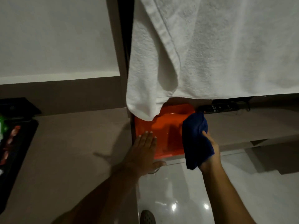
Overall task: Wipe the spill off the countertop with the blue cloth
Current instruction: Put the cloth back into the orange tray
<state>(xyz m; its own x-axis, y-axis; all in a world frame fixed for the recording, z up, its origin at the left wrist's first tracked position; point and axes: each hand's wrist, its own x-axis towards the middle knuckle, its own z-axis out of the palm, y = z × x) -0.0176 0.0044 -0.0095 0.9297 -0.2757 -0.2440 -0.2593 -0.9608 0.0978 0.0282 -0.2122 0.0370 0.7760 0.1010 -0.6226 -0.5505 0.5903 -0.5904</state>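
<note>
Head view, read from left to right. At the 9 o'clock edge lies a black tray [24, 143] holding packets too dark to identify. To its right runs the grey-brown countertop [72, 143]; no spill can be made out on it in this dim light, so whether any liquid remains is uncertain.

Just below centre, the left hand [144, 152] lies flat with fingers straight and together, gripping nothing. Its palm rests on the counter's edge and its fingertips reach onto the orange tray [163, 126], apparently steadying it. Beneath the thumb a small clear glass [153, 170] is partly visible.

From 12 o'clock a white towel [210, 46] hangs down and covers the tray's far corner.

At about 4 o'clock from centre, the right hand [210, 149] is closed around the blue cloth [196, 139], which hangs bunched over the tray's right edge. Whether the cloth presses on the tray or hangs just clear of it cannot be told. Behind it, at 2 o'clock, lies a dark remote control [218, 107]. A glossy white floor with a drain [147, 217] fills the 6 o'clock area.

Judged progress: the cloth is in hand and at the work area; the wiping itself appears to be under way or about to begin, and nothing shows it finished.
</note>
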